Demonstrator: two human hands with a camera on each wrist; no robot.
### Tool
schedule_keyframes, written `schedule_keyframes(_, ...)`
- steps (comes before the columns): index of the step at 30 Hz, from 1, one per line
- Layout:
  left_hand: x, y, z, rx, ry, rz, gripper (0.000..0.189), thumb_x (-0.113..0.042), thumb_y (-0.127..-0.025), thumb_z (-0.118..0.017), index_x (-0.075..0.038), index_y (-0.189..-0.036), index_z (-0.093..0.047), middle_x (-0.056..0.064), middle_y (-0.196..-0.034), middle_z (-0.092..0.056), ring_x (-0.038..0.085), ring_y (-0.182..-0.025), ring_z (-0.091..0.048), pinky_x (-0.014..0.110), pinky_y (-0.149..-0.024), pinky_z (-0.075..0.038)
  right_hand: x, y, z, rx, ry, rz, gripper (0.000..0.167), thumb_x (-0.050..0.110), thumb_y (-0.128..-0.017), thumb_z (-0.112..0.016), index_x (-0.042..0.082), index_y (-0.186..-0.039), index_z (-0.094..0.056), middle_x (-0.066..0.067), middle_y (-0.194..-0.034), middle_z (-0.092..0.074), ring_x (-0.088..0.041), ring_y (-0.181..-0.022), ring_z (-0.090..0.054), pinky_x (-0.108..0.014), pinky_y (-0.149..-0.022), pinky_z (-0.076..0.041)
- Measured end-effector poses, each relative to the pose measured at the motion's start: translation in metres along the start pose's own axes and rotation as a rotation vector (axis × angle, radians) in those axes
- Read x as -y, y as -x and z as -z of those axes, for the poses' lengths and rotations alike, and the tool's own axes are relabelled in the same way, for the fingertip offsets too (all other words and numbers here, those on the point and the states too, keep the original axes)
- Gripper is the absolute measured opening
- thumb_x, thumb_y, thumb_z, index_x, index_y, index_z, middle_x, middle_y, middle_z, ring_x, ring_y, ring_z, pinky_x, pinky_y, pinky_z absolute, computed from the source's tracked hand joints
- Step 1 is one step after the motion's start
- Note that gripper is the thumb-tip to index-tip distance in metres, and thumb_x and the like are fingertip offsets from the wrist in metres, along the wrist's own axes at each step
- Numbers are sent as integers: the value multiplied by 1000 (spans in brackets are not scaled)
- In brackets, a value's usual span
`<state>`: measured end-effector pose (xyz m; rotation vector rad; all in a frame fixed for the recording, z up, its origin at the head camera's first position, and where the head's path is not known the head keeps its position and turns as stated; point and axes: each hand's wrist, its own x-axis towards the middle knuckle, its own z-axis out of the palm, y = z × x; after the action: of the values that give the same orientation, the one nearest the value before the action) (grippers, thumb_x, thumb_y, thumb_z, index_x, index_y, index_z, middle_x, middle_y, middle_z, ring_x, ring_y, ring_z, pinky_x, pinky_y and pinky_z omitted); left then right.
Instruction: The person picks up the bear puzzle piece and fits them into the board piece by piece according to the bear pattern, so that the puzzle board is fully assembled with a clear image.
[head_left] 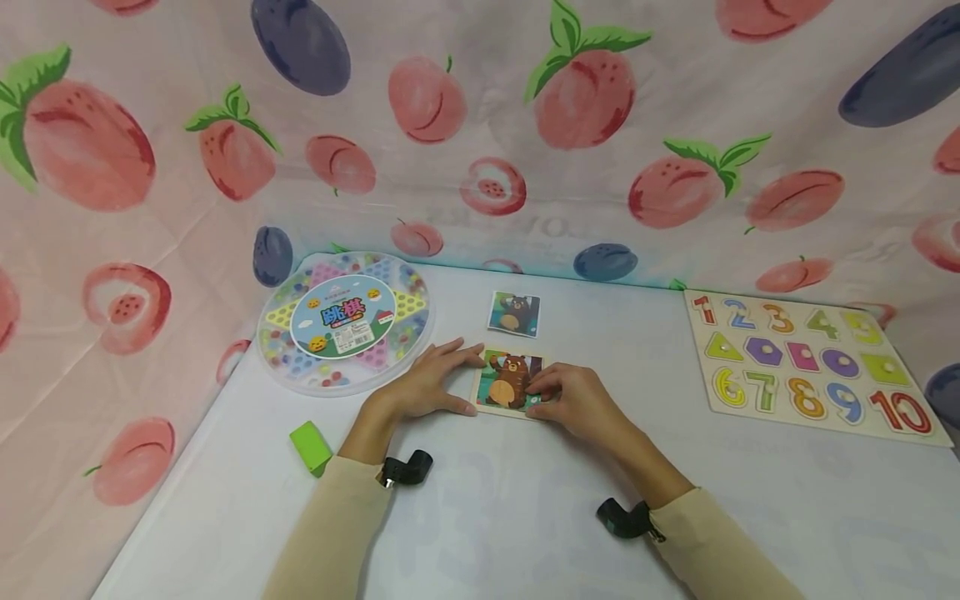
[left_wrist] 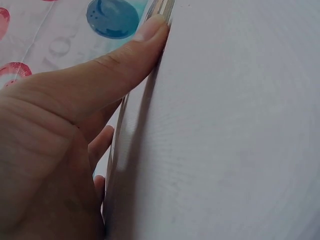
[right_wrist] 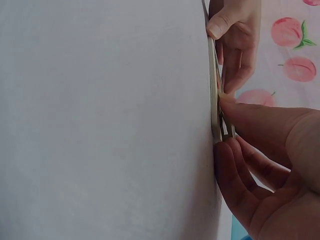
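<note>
A square wooden bear puzzle [head_left: 498,379] lies flat on the white table in the head view. My left hand [head_left: 425,385] is spread at its left side, the straight thumb and index finger touching the left corners. In the left wrist view the thumb [left_wrist: 125,65] rests against the board's edge. At the puzzle's lower right, my right hand [head_left: 583,404] pinches a thin puzzle piece [right_wrist: 229,125] between thumb and fingers. The right wrist view shows this piece tilted up from the board [right_wrist: 213,90]; the hand hides part of it.
A bear picture card [head_left: 514,314] lies behind the puzzle. Left of it are a round Chinese checkers set [head_left: 341,317] and a green block [head_left: 311,447]. A number and shape board [head_left: 813,364] lies at the right. Fruit-patterned cloth [head_left: 495,108] hangs behind the table.
</note>
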<state>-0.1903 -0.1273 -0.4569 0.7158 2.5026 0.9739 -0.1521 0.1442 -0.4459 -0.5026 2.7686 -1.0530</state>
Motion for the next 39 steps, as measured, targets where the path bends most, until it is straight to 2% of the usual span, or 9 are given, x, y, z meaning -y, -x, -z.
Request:
schedule_keyframes(12, -1, 1, 0, 3, -2, 9, 65, -32, -81, -85, -20, -140, -59, -5, -169, -33, 26, -163, -11, 53, -133, 3, 7, 0, -3, -32, 1, -57, 22, 9, -76, -87, 4, -97, -81, -8, -102, -75, -12, -79, -61, -19, -68, -49)
schedule_keyframes(19, -1, 1, 1, -4, 0, -1, 66, -31, -81, -85, -19, -140, -59, -4, -169, -33, 27, -163, -11, 53, -133, 3, 3, -3, -4, -34, 28, -29, 22, 11, -78, -87, 7, -98, -81, -6, -103, -75, -12, -81, -61, -22, -71, -50)
schedule_keyframes(25, 0, 1, 0, 1, -3, -10, 67, -32, -81, -85, -18, -141, -58, -3, -169, -33, 28, -163, -12, 54, -133, 2, 0, -3, -1, -3, 60, -23, 22, 15, -78, -88, 9, -98, -81, -6, -106, -75, -15, -89, -64, -27, -78, -53)
schedule_keyframes(29, -1, 0, 0, -5, -17, -8, 70, -31, -80, -86, -18, -143, -56, -3, -168, -34, 28, -163, -12, 54, -133, 1, -2, -3, 0, 13, 68, 3, 21, 15, -79, -87, 10, -99, -81, -6, -108, -76, -21, -99, -68, -38, -88, -58)
schedule_keyframes(33, -2, 0, 1, -1, -22, -8, 72, -31, -80, -86, -18, -144, -55, -2, -168, -34, 29, -163, -12, 55, -133, 2, -4, -4, 0, 16, 69, 22, 19, 13, -81, -86, 11, -99, -81, -6, -110, -76, -25, -107, -70, -45, -97, -57)
schedule_keyframes(39, -3, 1, 2, 14, -31, -26, 76, -31, -82, -84, -20, -150, -52, 0, -169, -33, 29, -163, -12, 56, -132, 2, -7, -5, 1, 26, 65, 34, 17, 11, -82, -84, 10, -99, -81, -6, -108, -75, -18, -95, -68, -35, -84, -57)
